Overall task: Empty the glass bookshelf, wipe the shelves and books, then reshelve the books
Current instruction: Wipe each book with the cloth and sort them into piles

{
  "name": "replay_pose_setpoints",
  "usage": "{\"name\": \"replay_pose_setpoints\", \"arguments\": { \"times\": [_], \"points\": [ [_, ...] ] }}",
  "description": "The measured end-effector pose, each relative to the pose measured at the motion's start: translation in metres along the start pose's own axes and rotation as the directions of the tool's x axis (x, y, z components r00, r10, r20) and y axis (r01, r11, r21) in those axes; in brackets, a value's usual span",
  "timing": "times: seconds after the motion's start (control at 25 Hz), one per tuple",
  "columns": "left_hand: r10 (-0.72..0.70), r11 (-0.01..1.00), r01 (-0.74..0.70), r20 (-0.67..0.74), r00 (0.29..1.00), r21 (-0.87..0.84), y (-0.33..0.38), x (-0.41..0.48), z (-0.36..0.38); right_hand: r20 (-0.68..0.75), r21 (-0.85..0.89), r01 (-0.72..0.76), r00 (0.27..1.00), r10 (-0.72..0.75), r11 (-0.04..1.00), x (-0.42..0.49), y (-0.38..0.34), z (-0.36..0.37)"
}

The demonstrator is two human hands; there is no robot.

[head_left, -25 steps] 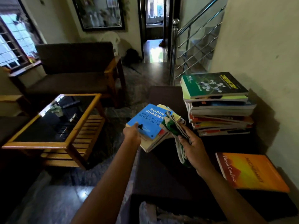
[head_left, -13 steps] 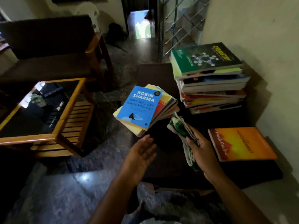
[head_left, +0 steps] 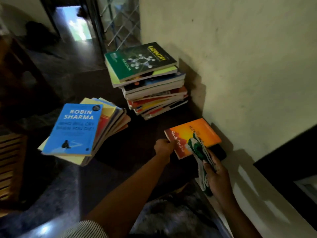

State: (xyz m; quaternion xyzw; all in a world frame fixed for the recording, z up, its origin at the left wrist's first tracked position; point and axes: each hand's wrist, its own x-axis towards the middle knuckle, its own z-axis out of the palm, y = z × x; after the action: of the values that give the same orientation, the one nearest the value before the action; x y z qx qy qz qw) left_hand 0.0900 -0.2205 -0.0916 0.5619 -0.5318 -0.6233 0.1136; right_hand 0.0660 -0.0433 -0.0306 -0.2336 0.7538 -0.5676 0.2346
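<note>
An orange book point(head_left: 202, 133) lies flat on a dark seat point(head_left: 137, 152) close to the wall. My left hand point(head_left: 163, 147) grips its near-left edge. My right hand point(head_left: 216, 170) holds a green and white cloth point(head_left: 199, 152) that lies over the book's near corner. A stack of books topped by a blue Robin Sharma book point(head_left: 75, 129) sits at the seat's left edge, fanned out. A taller stack topped by a green Chemistry book point(head_left: 140, 60) stands against the wall.
The pale wall point(head_left: 240, 66) runs along the right. A stair railing point(head_left: 118, 23) and a doorway point(head_left: 77, 28) are at the back. A wooden table's slats point(head_left: 8, 160) show at the far left, above a dark polished floor point(head_left: 42, 212).
My left hand left the blue-topped stack and moved right onto the orange book's edge. My right hand carried the cloth right, over that book. The camera tilted down and right.
</note>
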Motion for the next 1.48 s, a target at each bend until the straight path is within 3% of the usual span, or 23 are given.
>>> {"name": "replay_pose_setpoints", "arguments": {
  "times": [0.12,0.24,0.36,0.44,0.56,0.72,0.8,0.88,0.96,1.04,1.12,1.32,1.4,1.48],
  "points": [
    [-0.040,0.996,0.044,-0.050,0.998,0.083,0.009,0.005,0.020,-0.028,-0.016,-0.032,0.999,0.031,0.999,0.000,0.010,-0.007],
    [-0.023,0.954,0.040,-0.058,0.998,0.297,0.019,-0.005,0.037,-0.026,-0.020,-0.024,0.999,0.024,1.000,0.000,0.011,-0.005],
    [0.124,0.902,-0.068,-0.104,0.987,0.426,0.021,-0.007,0.034,-0.021,0.000,-0.021,1.000,0.021,1.000,0.004,0.010,-0.006],
    [0.271,0.774,-0.227,0.014,0.962,0.592,0.017,0.002,0.028,-0.030,0.000,-0.026,0.999,0.026,1.000,0.005,0.014,-0.009],
    [0.313,0.591,-0.326,0.162,0.936,0.738,0.017,0.015,0.020,-0.028,0.004,-0.029,0.999,0.029,1.000,0.007,0.018,-0.010],
    [0.220,0.554,-0.261,0.163,0.962,0.791,0.038,0.026,0.023,-0.040,0.022,-0.030,0.999,0.031,0.999,0.008,0.016,-0.012],
    [0.228,0.663,-0.297,0.192,0.954,0.687,0.038,0.026,0.026,-0.048,0.060,-0.026,0.998,0.029,0.998,0.007,0.015,-0.014],
    [0.262,0.877,-0.329,0.226,0.938,0.349,0.025,0.014,0.026,-0.064,0.089,-0.029,0.997,0.035,0.996,0.007,0.011,-0.015],
    [0.221,0.975,-0.215,0.198,0.955,-0.051,0.009,-0.007,0.014,-0.069,0.085,-0.029,0.997,0.034,0.996,0.009,0.007,-0.014],
    [0.151,0.941,-0.091,0.163,0.975,-0.327,-0.008,-0.025,-0.010,-0.052,0.047,0.006,0.999,-0.004,0.999,0.014,0.002,-0.010],
    [0.057,0.872,0.019,0.141,0.988,-0.489,-0.028,-0.037,-0.037,-0.007,-0.038,0.088,0.996,-0.088,0.995,0.026,-0.001,-0.001],
    [-0.062,0.776,0.134,0.136,0.989,-0.616,-0.068,-0.053,-0.074,0.004,-0.324,0.303,0.948,-0.319,0.896,0.084,0.018,0.036],
    [-0.059,0.761,0.147,0.158,0.986,-0.631,-0.073,-0.057,-0.077,0.046,-0.573,0.267,0.954,-0.295,0.774,0.105,0.038,0.052],
    [-0.046,0.765,0.146,0.173,0.984,-0.627,-0.076,-0.060,-0.078,0.104,-0.777,0.261,0.951,-0.293,0.573,0.108,0.054,0.066]
  ]
}}
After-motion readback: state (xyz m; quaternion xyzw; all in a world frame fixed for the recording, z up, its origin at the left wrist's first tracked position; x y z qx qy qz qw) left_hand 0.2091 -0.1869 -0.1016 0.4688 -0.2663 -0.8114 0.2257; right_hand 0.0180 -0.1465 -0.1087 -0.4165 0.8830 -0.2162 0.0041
